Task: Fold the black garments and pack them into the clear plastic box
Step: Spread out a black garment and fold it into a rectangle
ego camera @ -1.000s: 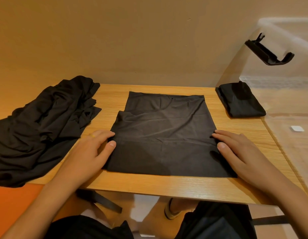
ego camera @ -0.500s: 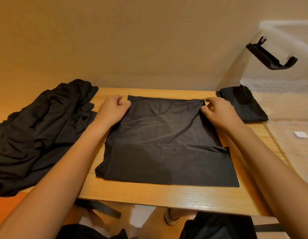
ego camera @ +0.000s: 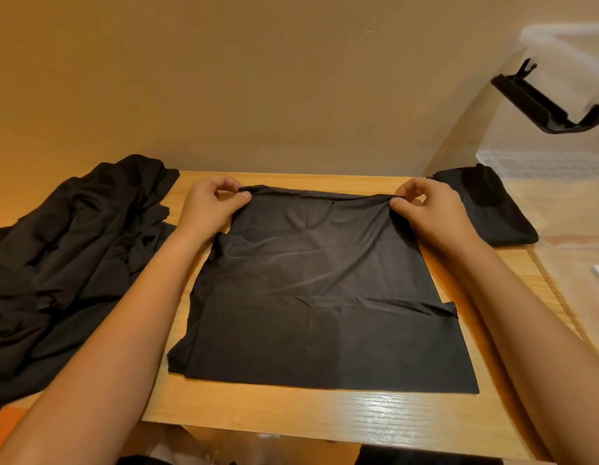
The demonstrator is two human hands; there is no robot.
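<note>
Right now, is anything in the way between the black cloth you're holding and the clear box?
A folded black garment lies at the right hand, between the spread garment and the clear plastic box. Whether it is already inside the box, I cannot tell.

the left hand and right hand are bare, and so are the left forearm and right forearm, as far back as they show. the thumbnails look short and plain. well behind the right hand, below the near edge of the surface, a patch of dark clothing shows, too dim to tell what garment it is.
</note>
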